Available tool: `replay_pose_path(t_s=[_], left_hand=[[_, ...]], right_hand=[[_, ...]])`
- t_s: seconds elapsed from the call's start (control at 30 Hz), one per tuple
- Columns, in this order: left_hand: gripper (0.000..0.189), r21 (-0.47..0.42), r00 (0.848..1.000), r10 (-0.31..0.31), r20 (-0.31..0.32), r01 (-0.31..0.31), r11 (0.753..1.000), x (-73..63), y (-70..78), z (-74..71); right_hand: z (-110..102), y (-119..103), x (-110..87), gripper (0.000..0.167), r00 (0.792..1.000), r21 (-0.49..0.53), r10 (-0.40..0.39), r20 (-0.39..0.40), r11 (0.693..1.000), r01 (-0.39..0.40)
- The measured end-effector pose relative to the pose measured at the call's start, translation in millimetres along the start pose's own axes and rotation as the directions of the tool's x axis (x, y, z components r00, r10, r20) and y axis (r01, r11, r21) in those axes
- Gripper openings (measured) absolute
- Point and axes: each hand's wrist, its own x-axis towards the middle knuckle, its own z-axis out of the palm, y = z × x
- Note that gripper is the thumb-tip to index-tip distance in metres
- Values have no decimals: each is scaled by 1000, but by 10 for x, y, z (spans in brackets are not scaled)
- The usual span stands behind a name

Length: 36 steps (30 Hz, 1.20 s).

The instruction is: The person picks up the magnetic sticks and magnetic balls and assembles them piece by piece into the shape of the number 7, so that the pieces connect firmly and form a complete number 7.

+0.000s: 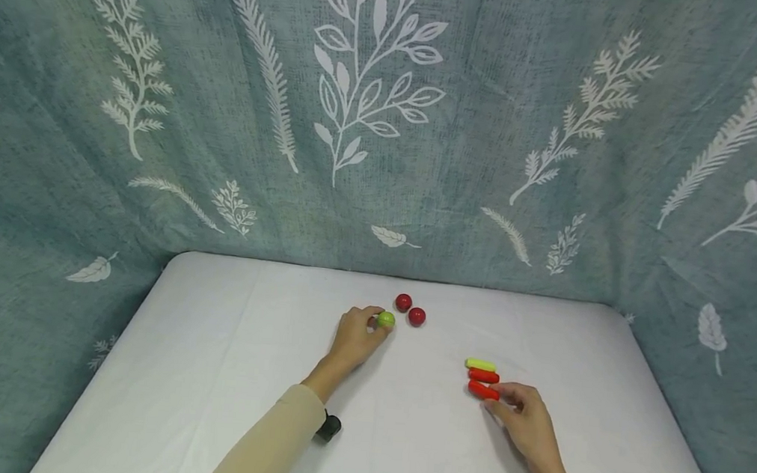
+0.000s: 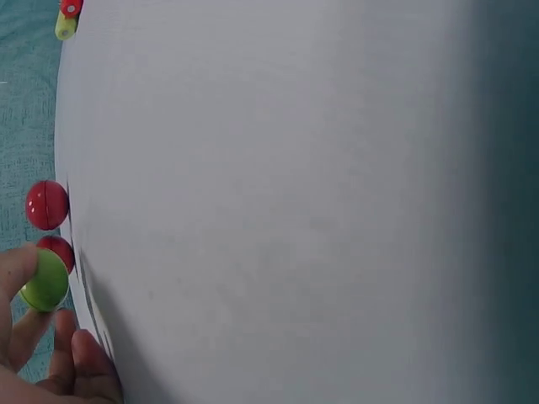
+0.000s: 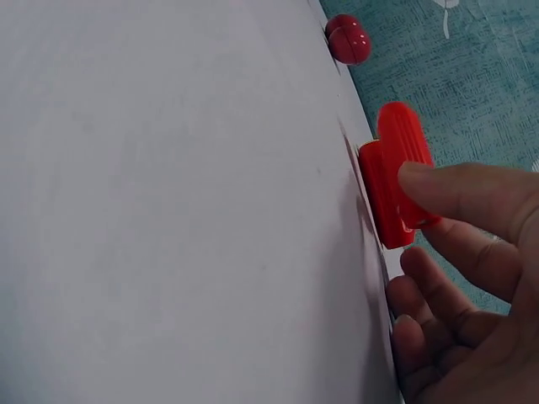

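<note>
Between thumb and fingers my left hand (image 1: 357, 338) pinches a glossy green ball (image 1: 386, 319). Close beside it, two dark red balls (image 1: 403, 302) rest on the table; the left wrist view shows a seam round one red ball (image 2: 46, 204). On the right, my right hand (image 1: 525, 418) pinches a short red cylinder (image 1: 483, 390), which has a rounded end and ridges in the right wrist view. Just beyond it lie a second red cylinder (image 1: 484, 376) and a yellow-green cylinder (image 1: 481, 364), side by side.
A white cloth covers the table (image 1: 238, 374). Behind its far edge hangs a green-blue curtain (image 1: 461, 221) with white leaf prints. Dark wrist cameras (image 1: 329, 427) show at both wrists.
</note>
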Motion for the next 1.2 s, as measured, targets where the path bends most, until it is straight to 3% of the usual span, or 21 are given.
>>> replay_pose_path(t_s=[0.33,0.7,0.97,1.2], left_hand=[[36,26,998,37,54,-38,999,-275,-84,-306],[39,19,989,38,144,-41,999,-778,-130,-723],[42,1,982,4,188,-4,1000,-1045,-206,-868],[41,-23,971,-11,240,17,1000,-1134,-309,-947]], right_hand=[[17,-164,-65,25,995,43,-81,56,996,78],[184,-464,-107,23,977,118,-204,65,974,196],[301,-554,-142,25,973,144,-206,109,971,189],[384,-619,-171,24,962,166,-222,161,967,195]])
